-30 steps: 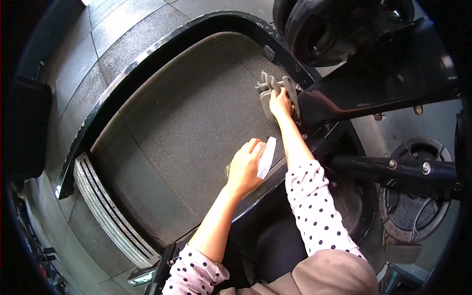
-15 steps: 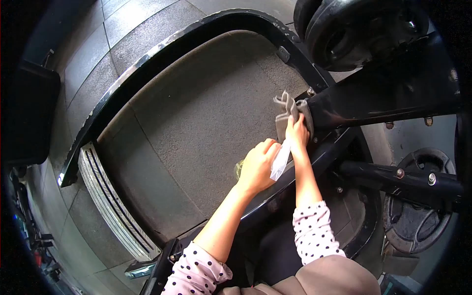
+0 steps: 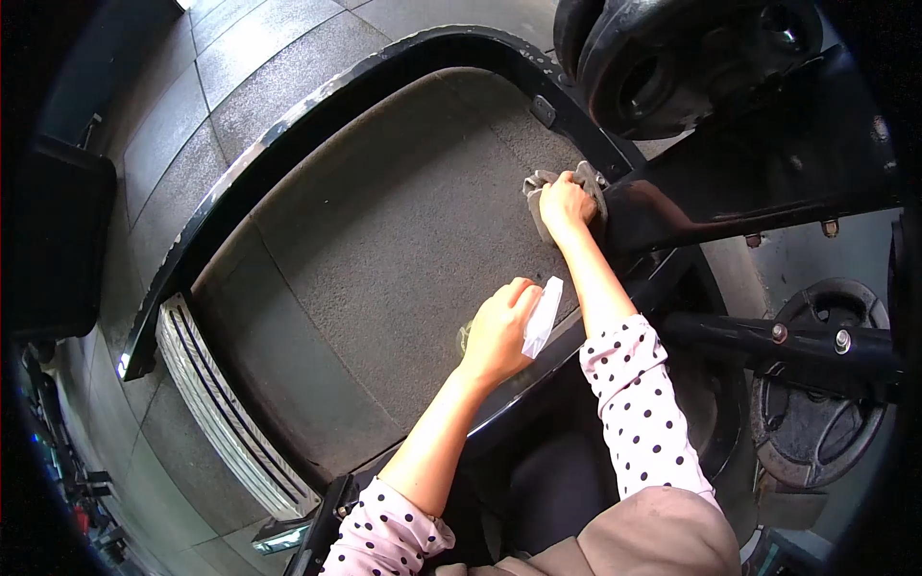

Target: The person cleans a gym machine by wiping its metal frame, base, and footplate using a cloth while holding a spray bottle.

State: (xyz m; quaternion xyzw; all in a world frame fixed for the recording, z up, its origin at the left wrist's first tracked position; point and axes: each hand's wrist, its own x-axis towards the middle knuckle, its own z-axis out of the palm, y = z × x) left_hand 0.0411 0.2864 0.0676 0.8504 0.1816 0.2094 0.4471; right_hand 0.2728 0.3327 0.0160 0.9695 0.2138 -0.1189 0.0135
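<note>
No text, label, brand, number or sign can be read on any surface in view. Legible characters are found neither on the far round black plate and the near round black plate at the right, nor on the white item and grey cloth.

cloth under the right hand, beside the beam; packet in the left hand, over the mat; panel left of the mat.
</note>
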